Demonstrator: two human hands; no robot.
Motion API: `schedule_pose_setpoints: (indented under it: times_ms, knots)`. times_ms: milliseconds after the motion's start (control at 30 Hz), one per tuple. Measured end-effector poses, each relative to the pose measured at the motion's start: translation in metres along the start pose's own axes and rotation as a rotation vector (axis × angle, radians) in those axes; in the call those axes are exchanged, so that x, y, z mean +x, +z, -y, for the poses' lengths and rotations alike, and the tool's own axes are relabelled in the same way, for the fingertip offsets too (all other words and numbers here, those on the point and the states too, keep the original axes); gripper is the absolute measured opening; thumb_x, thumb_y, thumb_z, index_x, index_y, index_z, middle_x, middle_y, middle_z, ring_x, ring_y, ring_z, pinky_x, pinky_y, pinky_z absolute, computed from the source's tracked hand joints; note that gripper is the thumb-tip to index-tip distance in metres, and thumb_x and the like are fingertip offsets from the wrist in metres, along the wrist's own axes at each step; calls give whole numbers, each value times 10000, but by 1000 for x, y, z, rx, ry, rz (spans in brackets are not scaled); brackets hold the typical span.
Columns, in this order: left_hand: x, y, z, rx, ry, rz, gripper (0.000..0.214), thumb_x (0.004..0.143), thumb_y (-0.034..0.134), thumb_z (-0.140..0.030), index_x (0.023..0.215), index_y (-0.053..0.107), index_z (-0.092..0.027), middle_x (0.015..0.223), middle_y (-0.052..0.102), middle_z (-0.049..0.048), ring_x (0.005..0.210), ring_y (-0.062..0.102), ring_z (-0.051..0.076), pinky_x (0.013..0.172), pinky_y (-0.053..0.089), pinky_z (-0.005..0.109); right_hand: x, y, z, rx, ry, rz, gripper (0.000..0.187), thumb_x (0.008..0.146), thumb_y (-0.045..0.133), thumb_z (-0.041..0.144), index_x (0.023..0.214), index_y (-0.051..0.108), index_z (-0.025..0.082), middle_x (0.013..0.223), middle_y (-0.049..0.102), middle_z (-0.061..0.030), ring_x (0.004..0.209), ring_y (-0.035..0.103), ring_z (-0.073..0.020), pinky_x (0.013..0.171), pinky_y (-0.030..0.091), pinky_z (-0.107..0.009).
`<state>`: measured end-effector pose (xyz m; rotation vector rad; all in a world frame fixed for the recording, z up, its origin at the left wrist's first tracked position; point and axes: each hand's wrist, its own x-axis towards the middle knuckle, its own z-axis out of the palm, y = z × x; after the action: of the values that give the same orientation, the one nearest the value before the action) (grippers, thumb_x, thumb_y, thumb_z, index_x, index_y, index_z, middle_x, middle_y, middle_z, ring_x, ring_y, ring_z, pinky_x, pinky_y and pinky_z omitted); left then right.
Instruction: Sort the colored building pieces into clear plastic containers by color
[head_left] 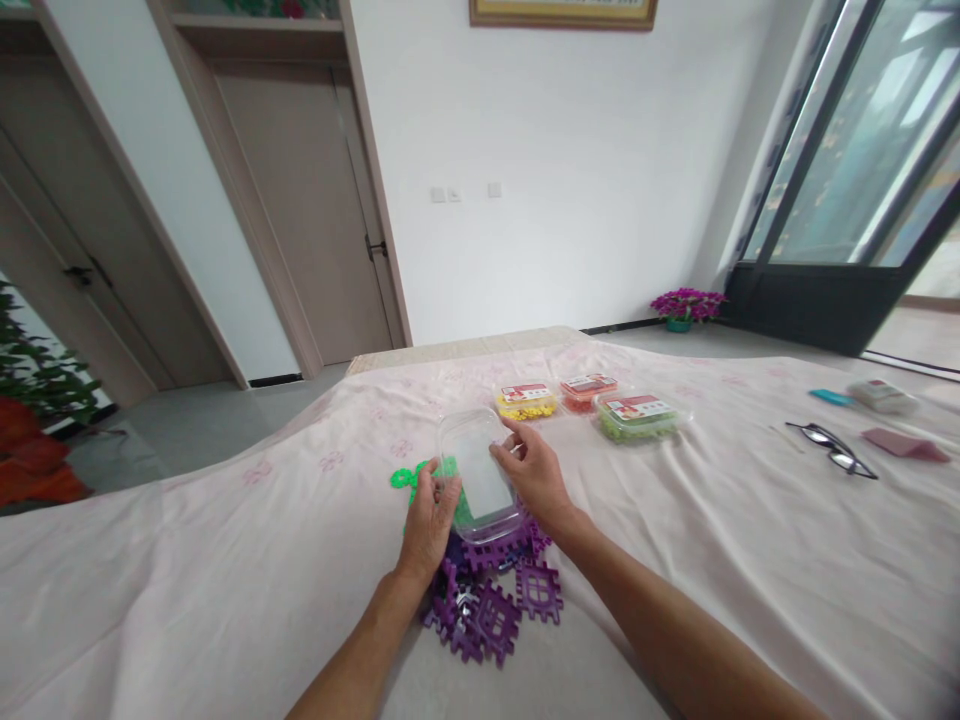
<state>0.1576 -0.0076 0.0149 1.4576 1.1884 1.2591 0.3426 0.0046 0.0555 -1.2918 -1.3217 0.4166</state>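
A clear plastic container (484,478) with a whitish rectangular patch is between my hands, above the toy pieces. My left hand (433,515) grips its left edge, thumb on the near side. At the upper right edge, my right hand (531,468) pinches it between thumb and fingers. Bright green building pieces (402,478) show to the left of the container and through its clear wall. Below it lies a loose heap of purple notched building pieces (498,622), several with window-like openings. The container and my hands hide part of both groups.
Beyond the container stand lidded boxes with yellow pieces (526,403), red pieces (589,392) and green pieces (636,418). Farther right are eyeglasses (832,450), a pink cloth (905,444), a blue item (830,397) and a white packet (882,396). A wrinkled pale pink cloth (225,590) covers the table.
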Motion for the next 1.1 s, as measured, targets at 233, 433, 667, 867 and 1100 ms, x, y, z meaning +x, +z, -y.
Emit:
schedule_pose_setpoints:
  times_ms: [233, 433, 667, 867, 1100]
  knots:
    - [-2, 4, -17, -207, -149, 27, 752, 834, 560, -718, 1382, 454, -214, 1040, 706, 83, 885, 710, 233, 818, 572, 390, 4, -2, -3, 217, 187, 63, 513, 878, 541, 533, 1220, 676, 176, 1177, 680, -119, 909, 632, -217, 719, 524, -317]
    - [1, -2, -23, -300, -107, 1, 594, 890, 556, -637, 1310, 550, -216, 1148, 706, 103, 1031, 687, 255, 873, 570, 399, 6, -5, 4, 442, 326, 69, 572, 945, 382, 572, 1261, 662, 186, 1303, 650, -154, 993, 667, -246, 530, 485, -251]
    - [31, -57, -6, -191, -289, -156, 577, 900, 488, -673, 1249, 565, -219, 1089, 717, 96, 797, 702, 193, 630, 543, 287, 7, -7, -11, 308, 291, 116, 426, 866, 515, 468, 1050, 743, 160, 1145, 723, -133, 853, 689, -222, 518, 453, -245]
    - [48, -144, 13, 71, -404, -473, 476, 927, 454, -526, 1189, 602, -156, 919, 716, 91, 638, 650, 162, 504, 438, 233, 15, -10, -36, 161, 227, 71, 423, 823, 519, 452, 1030, 745, 161, 1045, 747, -109, 836, 700, -228, 595, 481, -287]
    - [36, -207, 17, 407, -267, -693, 363, 863, 506, -459, 996, 681, -170, 792, 718, 90, 758, 692, 271, 639, 537, 357, 17, -13, -64, 14, 208, 80, 404, 821, 507, 423, 1029, 743, 170, 982, 751, -97, 830, 715, -241, 661, 520, -330]
